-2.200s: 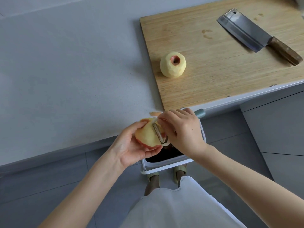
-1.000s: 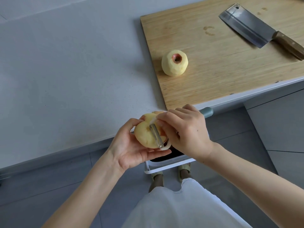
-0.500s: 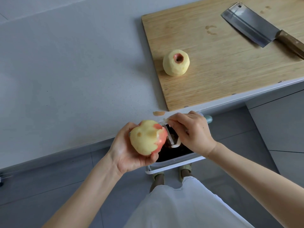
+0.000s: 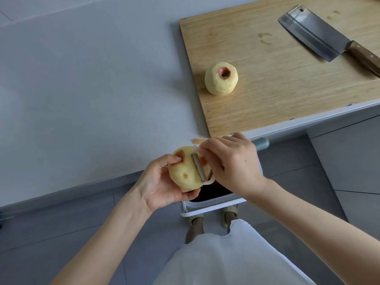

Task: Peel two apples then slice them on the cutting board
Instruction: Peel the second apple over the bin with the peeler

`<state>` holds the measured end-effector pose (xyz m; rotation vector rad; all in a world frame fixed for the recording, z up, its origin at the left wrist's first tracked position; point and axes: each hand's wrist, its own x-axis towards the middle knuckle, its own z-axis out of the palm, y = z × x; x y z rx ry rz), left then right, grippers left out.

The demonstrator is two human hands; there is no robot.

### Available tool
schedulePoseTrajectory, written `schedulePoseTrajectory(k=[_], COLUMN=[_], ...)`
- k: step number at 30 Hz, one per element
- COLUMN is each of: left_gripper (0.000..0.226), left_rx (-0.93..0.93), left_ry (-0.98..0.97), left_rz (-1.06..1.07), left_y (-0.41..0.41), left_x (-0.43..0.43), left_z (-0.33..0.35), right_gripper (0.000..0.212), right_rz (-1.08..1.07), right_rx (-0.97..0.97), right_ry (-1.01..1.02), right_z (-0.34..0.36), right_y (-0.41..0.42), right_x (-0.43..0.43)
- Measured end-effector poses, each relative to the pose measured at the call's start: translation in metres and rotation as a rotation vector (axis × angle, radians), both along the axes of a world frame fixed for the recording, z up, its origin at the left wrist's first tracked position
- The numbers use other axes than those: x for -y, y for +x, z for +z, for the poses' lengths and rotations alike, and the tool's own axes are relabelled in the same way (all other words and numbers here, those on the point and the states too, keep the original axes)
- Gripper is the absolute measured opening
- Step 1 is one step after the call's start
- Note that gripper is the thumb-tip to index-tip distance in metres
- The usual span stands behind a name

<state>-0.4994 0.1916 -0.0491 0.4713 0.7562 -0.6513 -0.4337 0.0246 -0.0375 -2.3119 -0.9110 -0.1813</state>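
Gripping apple (image 4: pixel 186 171), left hand (image 4: pixel 162 182); right hand (image 4: pixel 234 163) presses peeler (image 4: pixel 199 167) against it.

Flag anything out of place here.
One peel scrap lies on the counter edge by the board corner, not in the bin below. Nothing else stands out.

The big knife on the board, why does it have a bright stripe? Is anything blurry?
Head view: the cleaver blade mirrors soft light as a pale band. Head view: the peeled apple casts only a faint shadow on the cutting board. Head view: the peeler and held apple look sharp, not blurred.
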Motion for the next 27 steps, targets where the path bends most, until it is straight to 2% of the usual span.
schedulePoseTrajectory(k=[3, 8, 9, 12, 14, 17, 21, 25, 27], left_gripper=[0.042, 0.031, 0.036, 0.075, 0.081, 0.062, 0.056, 0.058, 0.064], left_rx=[-0.006, 0.025, 0.037, 0.048, 0.088, 0.152, 0.191, 0.211, 0.224], left_ry=[0.022, -0.004, -0.017, -0.109, -0.150, -0.140, -0.082, -0.010, 0.053], left_rz=[-0.024, -0.057, -0.054, 0.001, 0.024, 0.038, 0.070, 0.082, 0.059], left_y=[0.000, -0.003, -0.004, -0.005, -0.001, 0.002, 0.004, 0.005, 0.005], left_x=[0.003, 0.000, -0.002, -0.007, -0.009, -0.011, -0.011, -0.011, -0.012], left_z=[0.002, 0.006, 0.006, 0.005, 0.006, 0.008, 0.008, 0.010, 0.008], right_gripper=[0.022, 0.018, 0.018, 0.023, 0.025, 0.028, 0.036, 0.057, 0.048], right_rz=[0.078, 0.073, 0.063, 0.041, 0.020, -0.074, -0.120, -0.162, -0.144], right_rx=[0.090, -0.021, -0.046, -0.101, -0.169, -0.361, -0.749, -1.189, -1.270], right_ry=[0.037, 0.107, 0.093, 0.016, -0.006, -0.096, -0.506, -0.491, -0.516], right_z=[-0.003, -0.018, -0.023, -0.037, -0.040, -0.034, -0.021, -0.016, -0.014], right_y=[0.002, 0.006, 0.007, 0.004, 0.000, 0.001, 0.010, 0.013, 0.013], right_x=[-0.003, 0.012, 0.015, 0.021, 0.023, 0.024, 0.021, 0.022, 0.024])
